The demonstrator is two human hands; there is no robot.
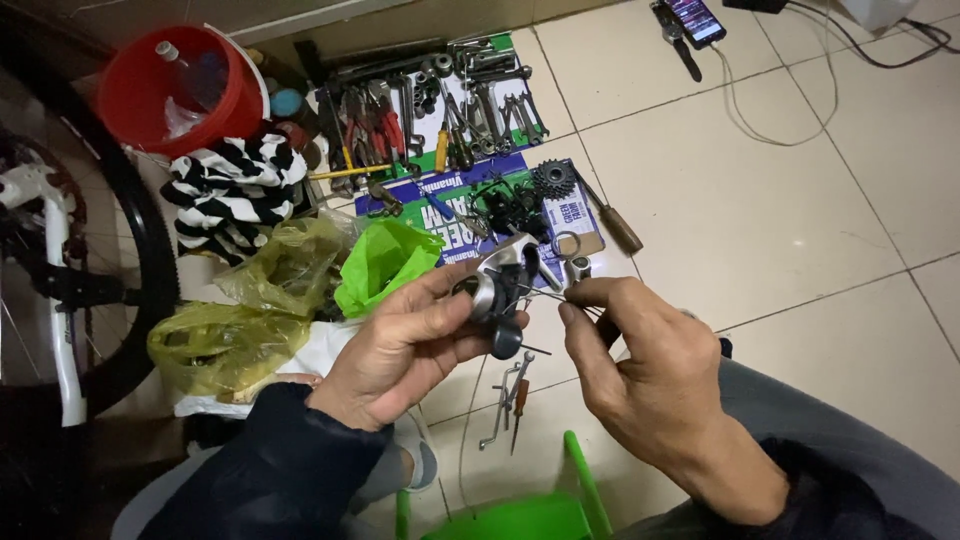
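Observation:
My left hand (400, 350) grips a small bicycle part (500, 285), silver and black with a round black knob at its lower end, held above the tiled floor. My right hand (640, 360) pinches a thin metal cable (555, 295) that runs into that part, thumb and forefinger closed on it. Both hands meet at the middle of the view, nearly touching. Below them on the floor lie a screwdriver (520, 405) and a bent metal key (500, 410).
Flattened cardboard (590, 215) carries many wrenches, pliers (385, 120), a sprocket cluster (553, 178) and a wooden-handled tool (615, 225). A red bucket (185, 90), striped cloth (235, 190), green and yellow plastic bags (385, 260), a bicycle wheel (140, 240), a phone (695, 18) and a green stool (520, 515) surround me.

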